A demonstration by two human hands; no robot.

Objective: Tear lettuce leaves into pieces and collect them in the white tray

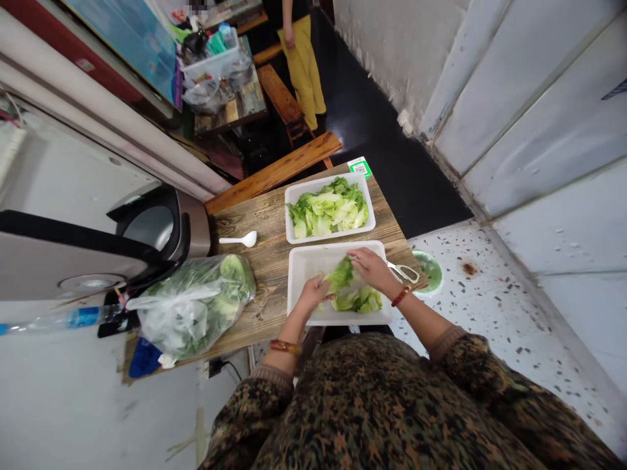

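Over the near white tray (300, 261), my left hand (313, 294) is closed on the pale end of a lettuce leaf (340, 275). My right hand (371, 267) grips the same leaf at its upper, greener end. More torn lettuce (365, 300) lies in the tray beneath my right hand. A pair of white-handled scissors (404, 271) pokes out to the right of my right hand, over the tray's rim; its blades are hidden. Just beyond stands a second white tray (289, 225) heaped with lettuce pieces (328, 209).
Left on the wooden table (269, 261) are a white spoon (240, 239), a clear bag of greens (196, 303) and a rice cooker (166, 225). A green basin (428, 271) sits on the floor at right. A person in yellow trousers (304, 72) stands beyond the bench (284, 160).
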